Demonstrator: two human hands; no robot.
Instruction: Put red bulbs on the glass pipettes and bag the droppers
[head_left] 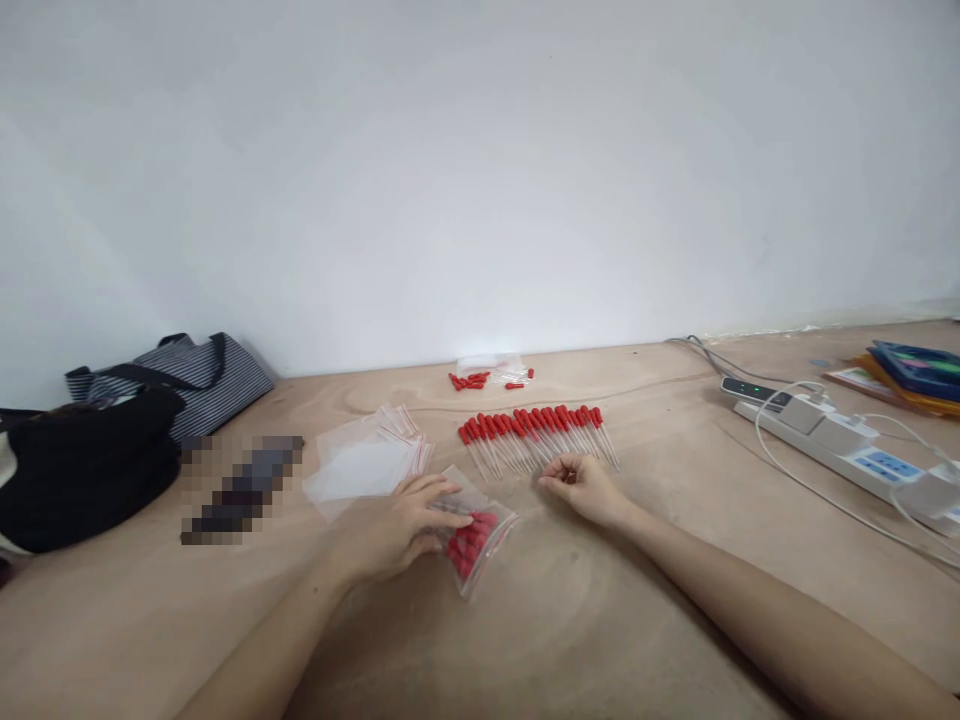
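Observation:
A clear zip bag point(496, 538) with a red-edged seal lies tilted on the table, with several red-bulbed droppers inside. My left hand point(409, 520) grips its left side, fingers over the plastic and thumb at the lower edge. To the right, my right hand point(583, 487) is closed in a pinch close to the table; whatever its fingertips may hold is hidden. Just beyond it, a row of glass droppers point(536, 432) lies side by side, red bulbs away from me and thin tips towards me.
Flat zip bags point(360, 465) are piled left of the row. Loose red bulbs point(470, 381) lie by a clear bag point(491, 365) near the wall. A striped bag point(221, 385) and black cloth point(90, 470) sit left; a power strip point(847, 450) with cables lies right.

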